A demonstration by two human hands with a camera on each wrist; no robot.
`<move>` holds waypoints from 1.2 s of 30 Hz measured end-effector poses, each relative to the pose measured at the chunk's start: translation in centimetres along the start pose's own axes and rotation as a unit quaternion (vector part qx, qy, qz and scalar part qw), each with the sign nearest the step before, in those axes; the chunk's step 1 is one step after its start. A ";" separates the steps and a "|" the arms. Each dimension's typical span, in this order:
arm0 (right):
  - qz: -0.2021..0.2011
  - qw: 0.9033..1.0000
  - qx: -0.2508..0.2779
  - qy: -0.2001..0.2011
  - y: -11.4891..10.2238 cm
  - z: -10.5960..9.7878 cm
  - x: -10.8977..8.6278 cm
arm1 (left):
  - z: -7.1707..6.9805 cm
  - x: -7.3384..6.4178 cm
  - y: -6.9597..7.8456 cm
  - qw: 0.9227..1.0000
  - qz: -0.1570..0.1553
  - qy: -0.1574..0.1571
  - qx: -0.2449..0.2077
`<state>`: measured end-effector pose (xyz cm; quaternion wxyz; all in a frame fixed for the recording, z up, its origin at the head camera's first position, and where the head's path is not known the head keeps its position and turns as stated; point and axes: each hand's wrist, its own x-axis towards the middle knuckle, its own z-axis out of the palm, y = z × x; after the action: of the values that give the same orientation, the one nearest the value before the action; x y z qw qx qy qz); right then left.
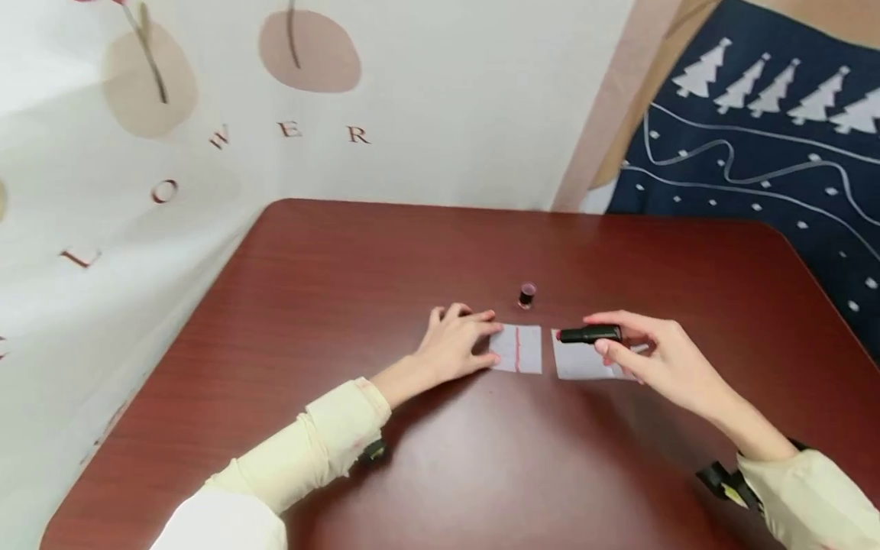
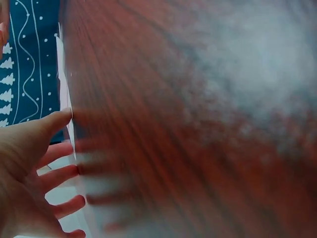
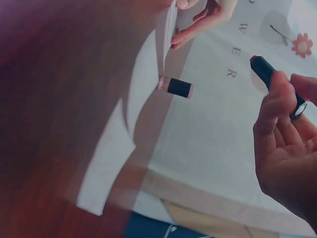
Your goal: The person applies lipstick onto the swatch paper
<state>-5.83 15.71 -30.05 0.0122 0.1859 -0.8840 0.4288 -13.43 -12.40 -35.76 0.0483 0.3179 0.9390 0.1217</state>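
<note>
Between thumb and fingers, my right hand (image 1: 667, 363) pinches a black lipstick (image 1: 590, 334), its red tip pointing left. The lipstick (image 3: 264, 71) is held above the table in the right wrist view. Below it lies white paper (image 1: 577, 363), partly hidden by that hand. My left hand (image 1: 454, 342) has its fingers spread, with thumb and fingertips resting on the left side of another white paper (image 1: 530, 350) that bears a red vertical line. Behind the papers stands a small lipstick cap (image 1: 526, 296), dark at the bottom with a clear pinkish top.
The reddish-brown wooden table (image 1: 330, 275) extends around the papers. A white cloth (image 1: 447, 114) with letters hangs behind and to the left. At the right hangs a dark blue cloth (image 1: 756, 168) with white trees. In the right wrist view, a separate paper piece (image 3: 106, 163) lies nearest the camera.
</note>
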 end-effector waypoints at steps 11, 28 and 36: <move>0.025 0.997 0.069 0.005 -1.2 -1.0 4.3 | -4.0 -1.6 -5.4 0.995 -0.030 0.069 -0.063; 0.023 0.997 -0.074 0.027 0.4 2.4 4.9 | -1.3 -0.6 -0.6 0.993 0.027 0.074 0.088; -0.007 0.994 -0.103 0.039 1.4 3.4 5.4 | -0.3 0.3 0.7 0.994 0.029 0.074 0.080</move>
<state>-10.85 12.24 -32.27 0.0685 0.1735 -0.9208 0.3426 -13.31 -11.76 -35.30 -0.0507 0.3380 0.9371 0.0709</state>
